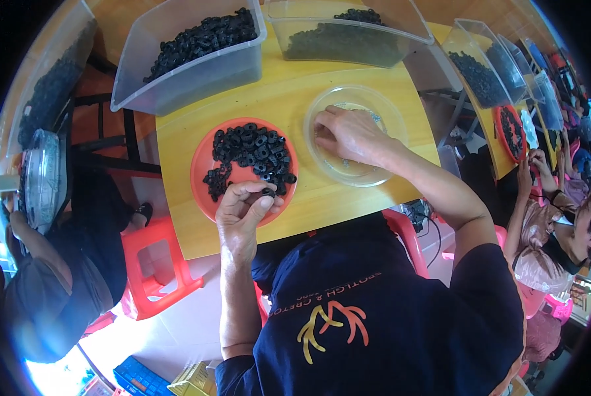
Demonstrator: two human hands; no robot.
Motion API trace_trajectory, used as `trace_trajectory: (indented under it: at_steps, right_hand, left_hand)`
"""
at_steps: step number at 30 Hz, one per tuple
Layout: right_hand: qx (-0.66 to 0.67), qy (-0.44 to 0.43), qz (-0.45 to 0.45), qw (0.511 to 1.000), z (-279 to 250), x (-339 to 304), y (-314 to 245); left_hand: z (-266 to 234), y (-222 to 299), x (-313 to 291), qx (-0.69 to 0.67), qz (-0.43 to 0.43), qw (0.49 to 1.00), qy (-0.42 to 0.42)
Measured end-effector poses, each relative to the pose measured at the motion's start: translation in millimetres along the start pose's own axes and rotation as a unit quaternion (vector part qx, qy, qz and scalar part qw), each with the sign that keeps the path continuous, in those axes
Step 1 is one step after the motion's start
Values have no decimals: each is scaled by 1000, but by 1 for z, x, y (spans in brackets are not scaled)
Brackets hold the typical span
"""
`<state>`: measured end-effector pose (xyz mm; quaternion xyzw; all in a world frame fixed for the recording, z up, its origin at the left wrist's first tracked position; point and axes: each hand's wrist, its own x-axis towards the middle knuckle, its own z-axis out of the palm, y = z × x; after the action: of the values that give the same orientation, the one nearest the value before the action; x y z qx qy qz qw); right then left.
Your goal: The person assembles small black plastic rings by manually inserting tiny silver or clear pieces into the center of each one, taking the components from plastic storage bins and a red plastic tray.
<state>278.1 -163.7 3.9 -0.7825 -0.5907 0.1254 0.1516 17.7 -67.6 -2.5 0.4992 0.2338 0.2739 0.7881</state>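
Note:
Between the thumb and fingers of my left hand (240, 212) is a small black ring-shaped part (268, 192). That hand is at the near rim of a round red tray (202, 146), where many more black parts (252, 146) lie heaped. My right hand (345, 134) reaches down into a round clear plastic dish (363, 179) beside the tray. Its fingers are bent together and their tips are pressed down; what they pinch, if anything, is hidden. Small shiny metallic bits (375, 115) show along the dish's far side.
Two clear bins of black parts, one at the back left (203, 72) and one at the back (348, 43), stand on the yellow table (295, 221). Co-workers sit at both sides. A red stool (153, 264) stands left of the table.

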Motion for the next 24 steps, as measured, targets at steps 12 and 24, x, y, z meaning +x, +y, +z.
trace_trajectory:
  at_steps: [12,24]
  right_hand:
    - [101,14,-8,995,-15,-6,-1]
    - [348,-80,-80,931,-35,-19,-66]
  left_hand:
    - [3,-6,9,38,-20,999,16]
    - [21,-3,4,135,25,990,-17]
